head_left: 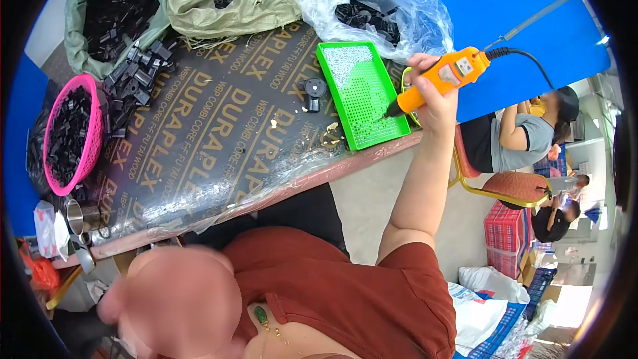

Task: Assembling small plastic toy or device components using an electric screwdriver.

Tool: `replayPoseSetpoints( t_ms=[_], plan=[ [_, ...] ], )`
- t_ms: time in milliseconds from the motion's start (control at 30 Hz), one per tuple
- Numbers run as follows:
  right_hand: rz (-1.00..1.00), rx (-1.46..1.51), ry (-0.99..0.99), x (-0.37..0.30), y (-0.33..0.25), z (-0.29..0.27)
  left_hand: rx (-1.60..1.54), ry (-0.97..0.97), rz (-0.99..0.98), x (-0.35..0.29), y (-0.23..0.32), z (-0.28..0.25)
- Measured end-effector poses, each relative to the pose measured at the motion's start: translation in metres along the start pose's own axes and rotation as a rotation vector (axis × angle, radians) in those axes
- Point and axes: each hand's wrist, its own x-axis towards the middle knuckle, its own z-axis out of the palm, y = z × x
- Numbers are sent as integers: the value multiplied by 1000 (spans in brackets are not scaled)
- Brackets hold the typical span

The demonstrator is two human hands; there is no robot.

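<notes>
My right hand [435, 96] is wrapped around an orange electric screwdriver [446, 78] with a black nose and a black cord at its back end. The tip points down-left over the lower part of a green perforated tray [329, 86]. Small silvery pieces [345, 63], apparently screws, cover the tray's far end; its near part shows mostly bare holes. Left of the tray, a black plastic part [314, 93] with a round face lies on the table. My left hand is not in view.
A dark printed board [219, 133] covers the table. Two woven sacks [76, 10] [189, 6] and a clear plastic bag [425, 13] of black parts stand along the back. A pink basket [93, 133], loose black parts [139, 70] and a metal cup [81, 216] are at left. People sit at right.
</notes>
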Motion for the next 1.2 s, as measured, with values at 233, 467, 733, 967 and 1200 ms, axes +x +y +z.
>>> replayPoseSetpoints(
  t_ms=[233, 467, 733, 967, 1200],
  plan=[
    [-27, -77, 346, 26, 47, 3, 635, -1496, -580, -60, -153, 3],
    [-52, -118, 399, 34, 71, 5, 772, -1522, -417, -97, -241, 0],
    [-53, -124, 369, 29, 69, 5, 858, -1592, -412, -98, -242, -5],
    [-98, -50, 386, 24, 67, 2, 962, -1652, -634, -37, -177, -31],
    [-213, 153, 187, 8, 22, 63, 911, -1552, -665, -18, -152, -62]
  ],
)
